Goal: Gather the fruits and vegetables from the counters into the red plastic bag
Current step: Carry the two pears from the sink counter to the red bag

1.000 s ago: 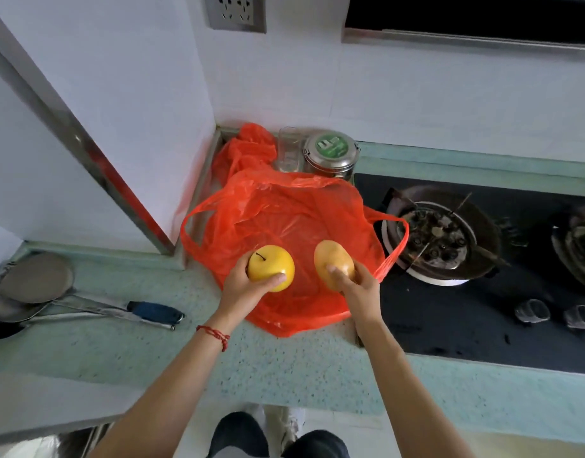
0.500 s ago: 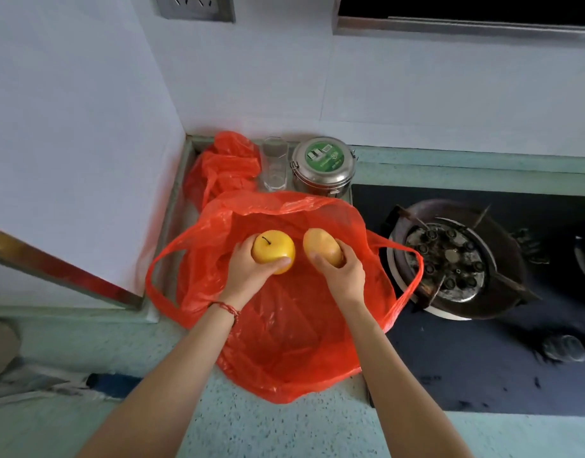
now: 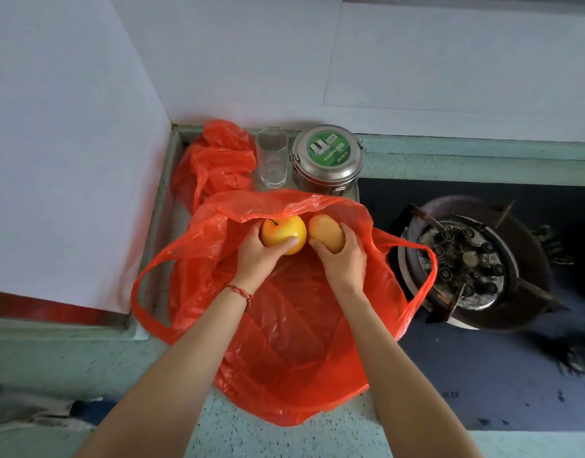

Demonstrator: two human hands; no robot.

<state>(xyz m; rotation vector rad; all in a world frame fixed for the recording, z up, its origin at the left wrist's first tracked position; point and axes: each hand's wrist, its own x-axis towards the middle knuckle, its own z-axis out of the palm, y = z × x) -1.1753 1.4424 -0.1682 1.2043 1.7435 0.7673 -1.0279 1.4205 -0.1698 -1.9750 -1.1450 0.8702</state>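
The red plastic bag [image 3: 294, 352] lies on the green counter with its mouth facing the back wall. My left hand [image 3: 256, 256] grips a yellow apple [image 3: 284, 233] with a dark stem. Beside it, my right hand [image 3: 345, 259] grips a yellow-orange mango [image 3: 326, 231]. Both fruits sit at the bag's mouth, just under its raised upper rim. The apple's top edge is tinted by the red film.
A second crumpled red bag [image 3: 218, 160], a clear glass [image 3: 272, 160] and a steel tin with a green label [image 3: 327, 160] stand behind the bag. The black stove with a burner [image 3: 466, 262] lies to the right. A white wall [image 3: 70, 160] juts out on the left.
Both hands have carried the apple and mango forward over the bag, up to its mouth under the rim. The view has moved closer to the back wall.
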